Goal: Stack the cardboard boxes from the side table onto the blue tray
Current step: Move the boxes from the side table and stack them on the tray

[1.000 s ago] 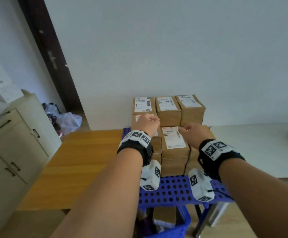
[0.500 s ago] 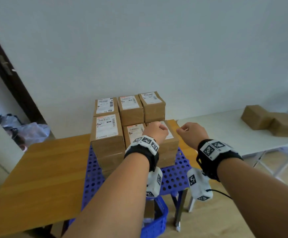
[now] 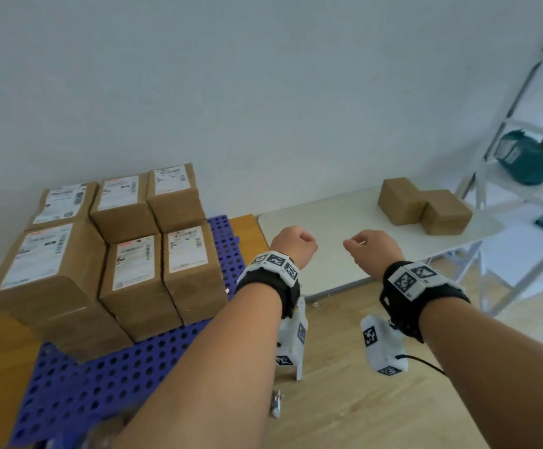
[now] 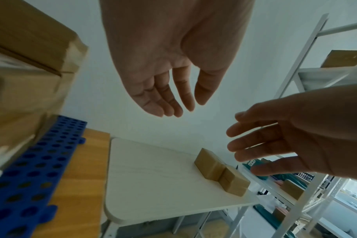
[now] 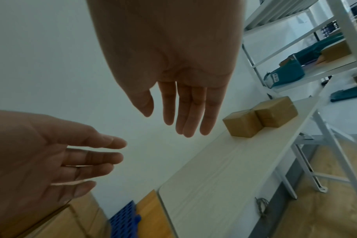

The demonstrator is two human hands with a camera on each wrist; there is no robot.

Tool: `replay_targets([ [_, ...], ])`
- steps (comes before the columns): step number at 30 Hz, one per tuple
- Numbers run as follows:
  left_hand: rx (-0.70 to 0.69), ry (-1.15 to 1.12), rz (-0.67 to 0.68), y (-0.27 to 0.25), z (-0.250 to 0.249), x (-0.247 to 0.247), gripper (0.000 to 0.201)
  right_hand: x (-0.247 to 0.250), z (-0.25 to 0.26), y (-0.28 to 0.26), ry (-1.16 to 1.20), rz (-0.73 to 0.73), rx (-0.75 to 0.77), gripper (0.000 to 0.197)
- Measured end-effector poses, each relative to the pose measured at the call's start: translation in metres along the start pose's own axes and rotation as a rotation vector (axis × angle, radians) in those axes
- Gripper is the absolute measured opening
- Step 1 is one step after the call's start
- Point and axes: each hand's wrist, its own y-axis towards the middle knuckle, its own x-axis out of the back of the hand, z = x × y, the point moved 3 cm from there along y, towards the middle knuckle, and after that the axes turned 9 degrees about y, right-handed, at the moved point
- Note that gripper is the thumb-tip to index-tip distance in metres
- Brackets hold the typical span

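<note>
Two boxes left (image 3: 423, 206): we see them touching, on the white side table (image 3: 334, 228).
Blue tray (image 3: 79, 380): stacked boxes (image 3: 114, 247).
Our left hand (image 3: 292, 244): relaxed, empty.
Our right hand (image 3: 375, 249): relaxed, empty.

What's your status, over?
Left hand and right hand open, empty. Two boxes left on side table. Tray stacked. Path clear.

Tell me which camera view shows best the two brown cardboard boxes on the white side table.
The head view: the two brown cardboard boxes appear whole, touching, at the far end of the white side table. The right wrist view shows them smaller and clear too. The left wrist view shows them low, beside the right hand's fingers.
</note>
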Motion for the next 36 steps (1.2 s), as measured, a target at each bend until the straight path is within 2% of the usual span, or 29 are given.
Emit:
replay_targets([
  [8,0.009,-0.054,0.027,0.032,-0.071,-0.084,0.024,0.064,-0.088,0.043,0.081,0.007,-0.078,0.027],
  [18,-0.017,-0.023,0.098,0.114,-0.126,-0.145,0.023,0.105,-0.144,0.119,0.115,-0.017,-0.153,0.028],
  [23,-0.031,-0.036,0.113,0.181,-0.147,-0.159,0.024,0.122,-0.156,0.182,0.078,-0.038,-0.158,0.022],
  [28,-0.021,-0.016,0.112,0.247,-0.161,-0.162,0.023,0.13,-0.158,0.243,0.061,-0.022,-0.184,0.026],
  [36,-0.011,0.019,0.17,0.314,-0.171,-0.178,0.022,0.136,-0.181,0.305,0.003,0.012,-0.251,0.027],
])
